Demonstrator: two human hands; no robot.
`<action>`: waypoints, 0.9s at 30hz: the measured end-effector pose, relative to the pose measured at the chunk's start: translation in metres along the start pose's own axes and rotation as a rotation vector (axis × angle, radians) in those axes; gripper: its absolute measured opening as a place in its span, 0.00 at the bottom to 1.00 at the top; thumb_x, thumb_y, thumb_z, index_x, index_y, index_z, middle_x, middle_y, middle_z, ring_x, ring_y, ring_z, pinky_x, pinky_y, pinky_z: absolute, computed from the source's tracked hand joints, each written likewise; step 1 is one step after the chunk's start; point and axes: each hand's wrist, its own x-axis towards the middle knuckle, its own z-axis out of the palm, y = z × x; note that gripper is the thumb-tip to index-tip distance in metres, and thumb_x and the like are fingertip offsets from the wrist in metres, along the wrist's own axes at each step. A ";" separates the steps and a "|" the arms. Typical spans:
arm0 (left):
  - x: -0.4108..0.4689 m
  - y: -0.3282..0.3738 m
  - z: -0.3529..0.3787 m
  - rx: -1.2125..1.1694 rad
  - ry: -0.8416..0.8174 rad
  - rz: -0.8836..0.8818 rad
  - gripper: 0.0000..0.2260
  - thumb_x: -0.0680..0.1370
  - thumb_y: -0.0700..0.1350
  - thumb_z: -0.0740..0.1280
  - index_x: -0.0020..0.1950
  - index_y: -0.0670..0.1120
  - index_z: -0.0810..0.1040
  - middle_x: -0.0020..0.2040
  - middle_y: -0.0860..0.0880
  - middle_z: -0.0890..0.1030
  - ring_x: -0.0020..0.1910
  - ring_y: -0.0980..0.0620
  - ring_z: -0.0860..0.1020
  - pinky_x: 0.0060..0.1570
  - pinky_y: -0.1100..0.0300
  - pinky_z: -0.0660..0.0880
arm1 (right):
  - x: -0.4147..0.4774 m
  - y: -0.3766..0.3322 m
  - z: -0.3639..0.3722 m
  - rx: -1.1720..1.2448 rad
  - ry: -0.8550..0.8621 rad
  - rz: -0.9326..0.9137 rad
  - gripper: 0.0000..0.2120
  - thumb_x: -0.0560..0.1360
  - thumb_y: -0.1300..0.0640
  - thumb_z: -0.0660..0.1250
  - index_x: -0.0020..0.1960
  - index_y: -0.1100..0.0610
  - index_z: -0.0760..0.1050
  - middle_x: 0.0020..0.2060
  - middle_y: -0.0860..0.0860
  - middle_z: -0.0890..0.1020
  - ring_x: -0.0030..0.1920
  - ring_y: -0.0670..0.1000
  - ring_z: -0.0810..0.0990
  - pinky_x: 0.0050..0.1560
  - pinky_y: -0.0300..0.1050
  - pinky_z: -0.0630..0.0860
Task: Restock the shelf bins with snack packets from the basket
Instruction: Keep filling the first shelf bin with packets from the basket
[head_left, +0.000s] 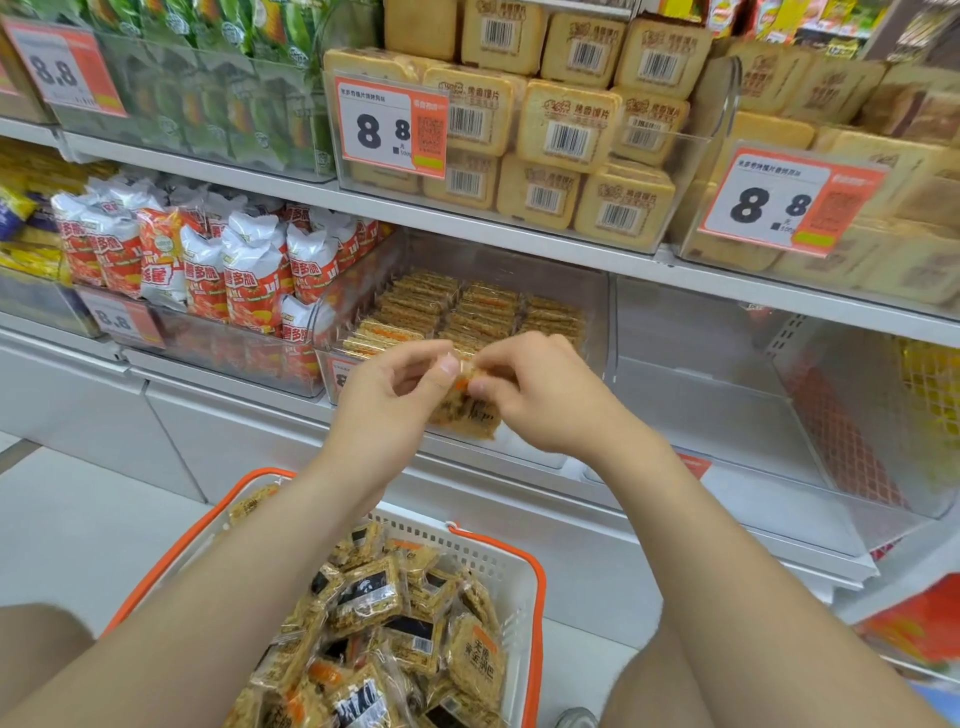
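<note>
Both hands meet before the lower shelf. Left hand (395, 400) pinches the top edge of a snack packet (470, 418) with thumb and forefinger curled, and right hand (545, 400) pinches the same edge from the other side. The packet hangs between them, just in front of the clear bin (519, 267), where stacked packets (467, 312) lie in rows. Left of it stand red-and-white bags (208, 270). Below, the white basket (498, 551) holds loose packets (395, 618) in a heap.
</note>
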 end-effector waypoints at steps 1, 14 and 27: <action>0.002 0.001 0.001 0.055 0.005 0.029 0.13 0.85 0.49 0.66 0.68 0.49 0.81 0.58 0.55 0.86 0.58 0.63 0.82 0.54 0.71 0.76 | 0.001 0.001 -0.004 0.010 0.097 0.033 0.08 0.81 0.49 0.66 0.46 0.48 0.82 0.34 0.46 0.82 0.42 0.53 0.78 0.50 0.53 0.79; 0.019 -0.020 0.009 1.079 -0.273 0.392 0.24 0.83 0.45 0.63 0.80 0.45 0.68 0.81 0.47 0.66 0.81 0.47 0.61 0.81 0.48 0.56 | 0.021 0.035 -0.013 -0.460 0.300 0.220 0.19 0.75 0.66 0.70 0.62 0.49 0.79 0.50 0.51 0.85 0.55 0.61 0.80 0.48 0.52 0.64; 0.042 -0.033 0.021 1.249 -0.472 0.358 0.31 0.84 0.55 0.60 0.84 0.47 0.56 0.85 0.49 0.56 0.84 0.49 0.51 0.82 0.40 0.46 | 0.039 0.039 0.009 -0.523 0.016 0.304 0.11 0.74 0.71 0.66 0.45 0.56 0.71 0.44 0.55 0.78 0.45 0.63 0.81 0.42 0.51 0.71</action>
